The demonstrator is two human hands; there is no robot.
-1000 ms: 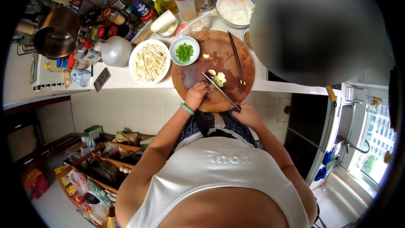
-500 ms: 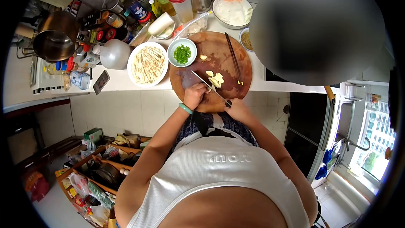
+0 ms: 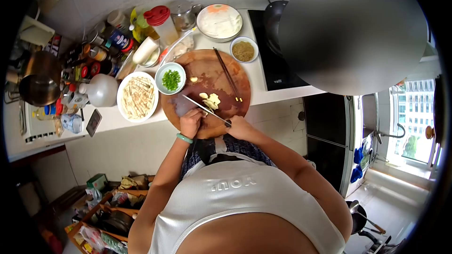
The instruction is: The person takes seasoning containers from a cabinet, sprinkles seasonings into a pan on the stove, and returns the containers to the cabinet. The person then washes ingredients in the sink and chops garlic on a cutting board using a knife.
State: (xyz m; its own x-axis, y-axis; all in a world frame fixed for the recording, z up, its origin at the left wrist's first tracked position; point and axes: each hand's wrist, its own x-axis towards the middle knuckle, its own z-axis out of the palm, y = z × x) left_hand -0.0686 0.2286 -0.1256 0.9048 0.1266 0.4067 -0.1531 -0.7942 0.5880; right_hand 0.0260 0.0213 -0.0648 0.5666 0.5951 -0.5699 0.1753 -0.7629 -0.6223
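My right hand (image 3: 239,126) is wrapped round the dark handle of a kitchen knife (image 3: 205,110), whose blade slants up and left over the round wooden cutting board (image 3: 183,101). Close against the blade, my left hand (image 3: 191,121), with a green bangle at its wrist, has its fingers curled on a garlic clove, mostly hidden by them. Pale garlic slices (image 3: 212,100) lie in a small heap just beyond the blade. Farther up the board sits a separate garlic piece (image 3: 194,79). Dark chopsticks (image 3: 227,74) rest along the board's right side.
A bowl of chopped green onion (image 3: 171,79) overlaps the board's left edge, beside a white plate of pale strips (image 3: 138,97). Behind are a floral-rimmed bowl (image 3: 219,21) and a small bowl of brown bits (image 3: 243,51). Bottles crowd the left; a black cooktop (image 3: 278,73) lies right.
The view has swung, so the counter appears shifted left and more of the cooktop shows. Both hands stay on the board, with the knife in much the same place beside the slices.
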